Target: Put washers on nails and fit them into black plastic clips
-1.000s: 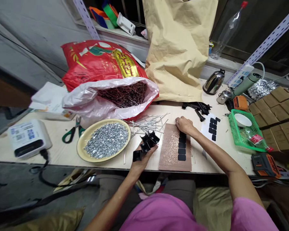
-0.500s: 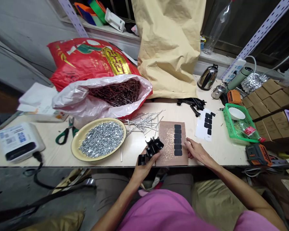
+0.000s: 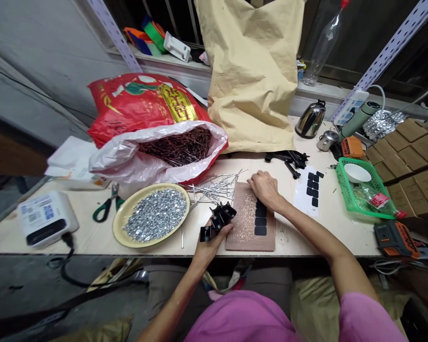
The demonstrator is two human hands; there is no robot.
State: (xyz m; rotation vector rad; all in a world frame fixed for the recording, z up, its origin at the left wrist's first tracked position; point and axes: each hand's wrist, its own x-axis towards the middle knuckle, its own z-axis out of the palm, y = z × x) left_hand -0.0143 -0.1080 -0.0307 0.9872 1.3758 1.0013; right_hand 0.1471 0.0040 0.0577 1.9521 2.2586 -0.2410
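My left hand (image 3: 210, 240) is closed on a cluster of black plastic clips (image 3: 217, 219), held just over the table's front edge. Beside it lies a brown board (image 3: 245, 223) carrying a column of black pads (image 3: 260, 221). My right hand (image 3: 264, 187) rests knuckles-up on the board's far end, next to a loose pile of silver nails (image 3: 214, 187); its fingers are curled and I cannot see what they touch.
A yellow plate (image 3: 123, 219) of small metal nuts sits left of my hands, with green-handled scissors (image 3: 105, 209) beyond it. A red sack with dark nails (image 3: 180, 145), a tan paper bag (image 3: 251, 71), a white sheet of black pads (image 3: 312, 192) and a green basket (image 3: 360, 190) also stand on the table.
My right hand went from the board's near right corner up to its far end by the silver nails. The left hand kept the black clips and barely moved.
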